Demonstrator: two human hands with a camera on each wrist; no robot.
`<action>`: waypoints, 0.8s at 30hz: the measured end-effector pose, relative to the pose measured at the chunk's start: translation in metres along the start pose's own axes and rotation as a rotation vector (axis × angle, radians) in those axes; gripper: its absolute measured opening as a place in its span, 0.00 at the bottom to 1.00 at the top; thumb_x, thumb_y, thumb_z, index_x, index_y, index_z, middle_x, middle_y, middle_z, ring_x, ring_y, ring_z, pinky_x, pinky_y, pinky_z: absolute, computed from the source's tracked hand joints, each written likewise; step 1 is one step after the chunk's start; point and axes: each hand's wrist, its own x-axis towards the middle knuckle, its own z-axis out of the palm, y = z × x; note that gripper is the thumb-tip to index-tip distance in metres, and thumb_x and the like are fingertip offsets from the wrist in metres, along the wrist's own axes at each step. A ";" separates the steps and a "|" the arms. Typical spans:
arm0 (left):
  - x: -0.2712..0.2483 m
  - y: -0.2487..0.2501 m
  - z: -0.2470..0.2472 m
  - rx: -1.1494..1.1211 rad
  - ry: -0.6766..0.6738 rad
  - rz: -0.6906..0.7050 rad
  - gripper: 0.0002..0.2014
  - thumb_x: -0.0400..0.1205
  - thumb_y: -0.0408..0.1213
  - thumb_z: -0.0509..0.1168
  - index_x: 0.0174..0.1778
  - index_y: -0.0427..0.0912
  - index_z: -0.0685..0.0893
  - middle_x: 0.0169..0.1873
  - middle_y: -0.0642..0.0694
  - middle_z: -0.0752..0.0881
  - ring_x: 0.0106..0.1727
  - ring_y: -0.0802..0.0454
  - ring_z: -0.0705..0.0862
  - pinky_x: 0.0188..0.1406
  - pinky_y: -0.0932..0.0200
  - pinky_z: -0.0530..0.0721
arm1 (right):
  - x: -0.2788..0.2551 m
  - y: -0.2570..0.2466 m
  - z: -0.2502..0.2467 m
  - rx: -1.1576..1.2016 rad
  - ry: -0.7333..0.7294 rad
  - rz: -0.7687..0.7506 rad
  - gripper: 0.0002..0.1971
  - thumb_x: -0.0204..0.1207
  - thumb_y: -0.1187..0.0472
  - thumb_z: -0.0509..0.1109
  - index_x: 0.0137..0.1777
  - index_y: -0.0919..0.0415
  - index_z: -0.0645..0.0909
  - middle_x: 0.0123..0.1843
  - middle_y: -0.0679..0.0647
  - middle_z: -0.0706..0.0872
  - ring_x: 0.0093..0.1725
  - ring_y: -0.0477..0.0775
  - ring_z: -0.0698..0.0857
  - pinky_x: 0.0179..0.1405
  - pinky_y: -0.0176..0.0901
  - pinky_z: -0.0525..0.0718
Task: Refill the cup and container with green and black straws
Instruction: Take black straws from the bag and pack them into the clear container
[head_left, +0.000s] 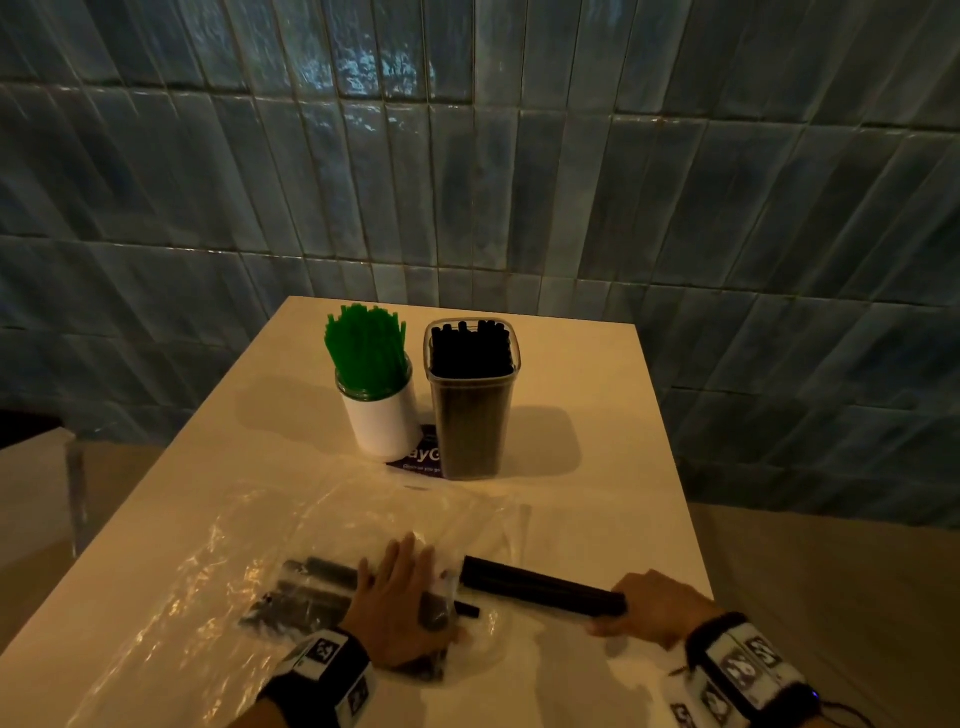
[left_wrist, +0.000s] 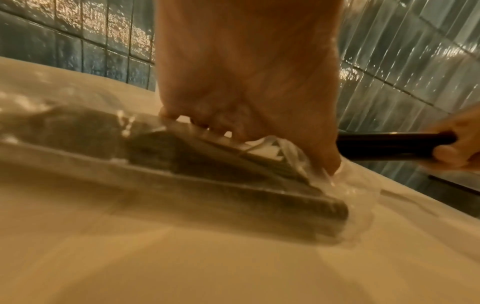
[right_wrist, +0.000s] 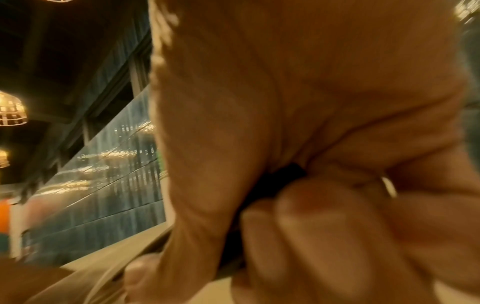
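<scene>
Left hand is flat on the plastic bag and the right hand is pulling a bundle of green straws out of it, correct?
Not quite: the bundle of straws in the right hand is black, not green, as the head view shows. The green straws stand in the white cup. The rest holds: the left hand presses flat on the plastic bag.

Black straws (head_left: 540, 584) half out of clear bag (head_left: 218, 561), level.

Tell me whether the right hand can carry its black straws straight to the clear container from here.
Probably yes: the right hand grips the black straws, and bare table lies before the clear container.
</scene>
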 end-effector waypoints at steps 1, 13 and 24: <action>-0.001 0.000 0.001 0.001 -0.008 0.006 0.70 0.44 0.87 0.35 0.81 0.49 0.35 0.80 0.43 0.32 0.81 0.41 0.34 0.77 0.34 0.37 | -0.007 0.012 -0.005 0.047 -0.003 0.014 0.41 0.55 0.24 0.67 0.62 0.52 0.80 0.49 0.49 0.85 0.43 0.46 0.82 0.40 0.35 0.77; -0.013 0.019 -0.049 -0.057 0.662 0.309 0.66 0.56 0.80 0.62 0.77 0.55 0.27 0.80 0.48 0.33 0.81 0.50 0.37 0.80 0.48 0.38 | -0.039 -0.008 -0.038 0.040 0.277 -0.043 0.17 0.66 0.32 0.70 0.42 0.44 0.82 0.40 0.48 0.85 0.42 0.50 0.84 0.39 0.41 0.79; -0.011 0.033 -0.062 -0.096 0.524 0.191 0.11 0.82 0.51 0.60 0.54 0.51 0.79 0.34 0.58 0.78 0.38 0.58 0.77 0.36 0.71 0.69 | -0.047 -0.087 -0.064 0.245 0.485 -0.521 0.20 0.60 0.37 0.77 0.52 0.36 0.80 0.46 0.42 0.85 0.48 0.43 0.84 0.47 0.38 0.83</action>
